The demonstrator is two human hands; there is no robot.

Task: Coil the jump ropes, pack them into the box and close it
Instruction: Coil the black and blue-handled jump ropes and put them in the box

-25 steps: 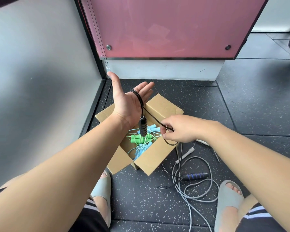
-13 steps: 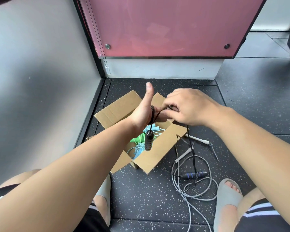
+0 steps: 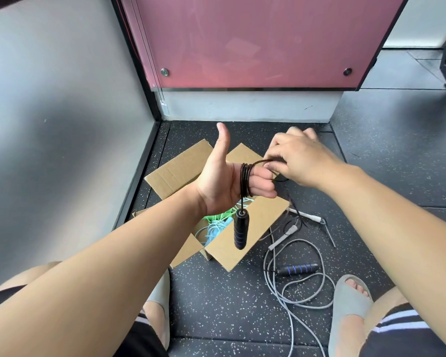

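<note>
My left hand (image 3: pixel 224 179) is held up over the open cardboard box (image 3: pixel 252 228), thumb raised, with the black jump rope (image 3: pixel 245 180) wound in several loops around its fingers. One black handle with blue rings (image 3: pixel 240 231) dangles below the palm. My right hand (image 3: pixel 298 158) pinches the black cord just right of the left fingers. The rope's other handle (image 3: pixel 298 269) lies on the floor. Green and light blue ropes (image 3: pixel 216 224) lie inside the box. A grey rope (image 3: pixel 294 284) with white handles is spread loose on the floor to the right.
The box stands in a corner between a grey wall (image 3: pixel 62 124) on the left and a pink panel (image 3: pixel 255 39) behind. Dark speckled rubber floor (image 3: pixel 229 305) surrounds it. My feet in grey slippers (image 3: pixel 348 305) flank the grey rope and box.
My right hand has carried the cord around the left fingers again, adding loops. The left hand stays upright with the thumb up, and the hanging handle has swung lower.
</note>
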